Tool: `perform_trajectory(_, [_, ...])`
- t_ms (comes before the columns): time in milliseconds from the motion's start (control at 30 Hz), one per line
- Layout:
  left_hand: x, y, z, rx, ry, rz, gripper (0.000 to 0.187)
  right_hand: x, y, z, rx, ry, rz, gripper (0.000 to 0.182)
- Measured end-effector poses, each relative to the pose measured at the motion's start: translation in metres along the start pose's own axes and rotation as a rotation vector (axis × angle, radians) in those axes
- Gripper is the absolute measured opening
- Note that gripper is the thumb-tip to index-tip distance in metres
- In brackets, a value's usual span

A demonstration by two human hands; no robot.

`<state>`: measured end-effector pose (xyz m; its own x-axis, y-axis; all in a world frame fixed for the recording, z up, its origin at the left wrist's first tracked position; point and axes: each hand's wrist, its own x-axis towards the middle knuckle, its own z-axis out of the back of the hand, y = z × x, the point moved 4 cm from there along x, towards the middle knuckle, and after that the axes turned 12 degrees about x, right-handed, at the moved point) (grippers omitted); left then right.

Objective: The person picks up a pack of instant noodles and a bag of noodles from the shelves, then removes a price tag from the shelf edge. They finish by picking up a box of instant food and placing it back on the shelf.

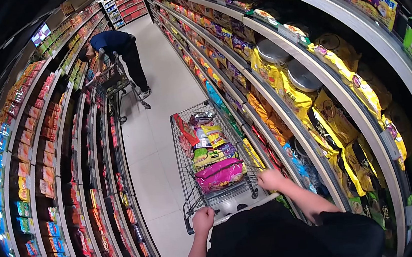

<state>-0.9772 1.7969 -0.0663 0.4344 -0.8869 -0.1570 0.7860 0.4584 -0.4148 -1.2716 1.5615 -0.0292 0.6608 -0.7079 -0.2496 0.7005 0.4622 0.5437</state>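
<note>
Metal cart (188, 175), loaded ahead of your left grip (203, 220) and right grip (271, 180), both closed on it. Step, seemingly: pushing; next move wants clearance from the person (112, 39) beyond.

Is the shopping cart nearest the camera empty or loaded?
Loaded: several packets, including a magenta bag, lie inside the cart's wire basket.

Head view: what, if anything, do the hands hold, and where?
The shopping cart: left hand at the handle's left end, right hand near its right end.
</note>
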Motion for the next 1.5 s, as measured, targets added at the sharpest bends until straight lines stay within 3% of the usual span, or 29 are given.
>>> perform_trajectory(133, [0.004,0.005,-0.001,0.035,0.041,0.031,0.044,-0.029,-0.018,-0.047,0.053,-0.02,-0.114,0.032])
perform_trajectory(600, [0.012,0.014,-0.002,0.151,0.241,0.079,0.049,-0.033,-0.014,-0.064,0.069,-0.056,-0.223,0.039])
perform_trajectory(1000, [-0.011,0.009,-0.003,0.092,0.17,0.062,0.043,-0.052,-0.012,-0.068,0.061,-0.134,-0.162,0.032])
perform_trajectory(1200, [-0.036,0.002,-0.005,0.094,0.012,-0.053,0.039,-0.07,-0.011,-0.07,0.025,-0.173,-0.133,0.026])
perform_trajectory(1500, [-0.048,-0.001,0.0,0.084,-0.001,-0.14,0.038,-0.082,-0.012,-0.078,0.067,-0.134,-0.24,0.026])
